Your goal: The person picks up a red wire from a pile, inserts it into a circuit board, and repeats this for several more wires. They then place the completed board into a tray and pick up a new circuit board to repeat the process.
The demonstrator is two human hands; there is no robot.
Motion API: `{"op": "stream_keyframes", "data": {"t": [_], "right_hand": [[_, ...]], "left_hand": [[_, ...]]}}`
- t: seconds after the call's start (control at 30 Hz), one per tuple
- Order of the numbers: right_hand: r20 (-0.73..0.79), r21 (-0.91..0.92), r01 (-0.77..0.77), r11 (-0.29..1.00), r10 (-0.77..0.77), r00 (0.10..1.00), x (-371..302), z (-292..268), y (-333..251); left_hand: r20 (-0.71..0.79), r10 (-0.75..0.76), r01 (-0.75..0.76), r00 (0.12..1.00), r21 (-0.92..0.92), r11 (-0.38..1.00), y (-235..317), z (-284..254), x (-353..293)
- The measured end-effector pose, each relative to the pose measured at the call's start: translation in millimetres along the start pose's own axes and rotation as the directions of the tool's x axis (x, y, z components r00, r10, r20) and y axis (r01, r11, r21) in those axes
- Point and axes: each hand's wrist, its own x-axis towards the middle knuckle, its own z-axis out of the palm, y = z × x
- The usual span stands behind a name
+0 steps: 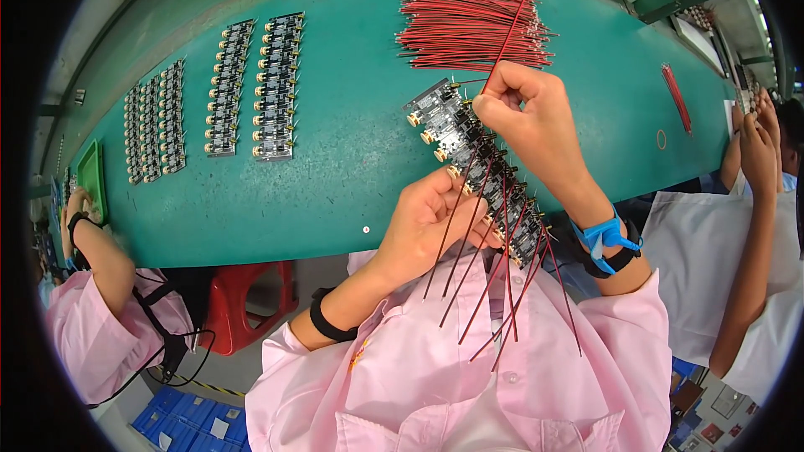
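Note:
A strip of joined circuit boards (pixel 446 125) slants over the table edge toward my chest, with small brass-coloured round parts along its left side. My left hand (pixel 435 218) grips the strip by its lower left side. Several dark red wires (pixel 508 285) hang from the strip across my pink shirt. Pinched between my right thumb and forefinger is a red wire (pixel 512 33), its long end pointing up and away. My right hand (pixel 528 109) is at the strip's upper right edge; whether the wire's lower tip touches the board is hidden by my fingers.
A big pile of red wires (pixel 469 25) lies beyond my hands on the green table (pixel 352 100). Several more board strips (pixel 276 84) stand in rows at left. A small wire bundle (pixel 677 99) and a rubber band (pixel 662 140) lie at right. Co-workers sit on both sides.

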Motion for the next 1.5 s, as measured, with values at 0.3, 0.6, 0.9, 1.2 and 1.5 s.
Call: {"op": "stream_keyframes", "data": {"t": [0.3,0.6,0.9,1.2,1.5], "right_hand": [[0.007,-0.014,-0.006,1.0,0.006,1.0,2.6,1.4,-1.8],[-0.005,-0.001,-0.056,0.998,0.056,0.998,4.3,1.0,-5.5],[0.031,-0.041,-0.016,0.999,0.017,0.999,5.8,2.2,-3.3],[0.041,0.022,-0.072,0.997,0.071,0.997,-2.3,0.8,-5.7],[-0.03,-0.022,-0.013,1.0,0.012,0.999,-7.6,6.7,-5.0]], "left_hand": [[-0.02,0.019,-0.018,1.0,0.032,0.999,0.9,2.0,0.6],[-0.007,0.014,-0.014,1.0,0.036,0.999,1.8,1.2,0.8],[-0.014,-0.003,0.004,1.0,0.035,0.999,3.3,-0.7,0.1],[-0.007,0.017,-0.017,1.0,-0.01,1.0,3.2,-0.6,0.8],[0.024,0.028,-0.028,0.999,0.001,1.0,1.1,-3.8,-0.1]]}}
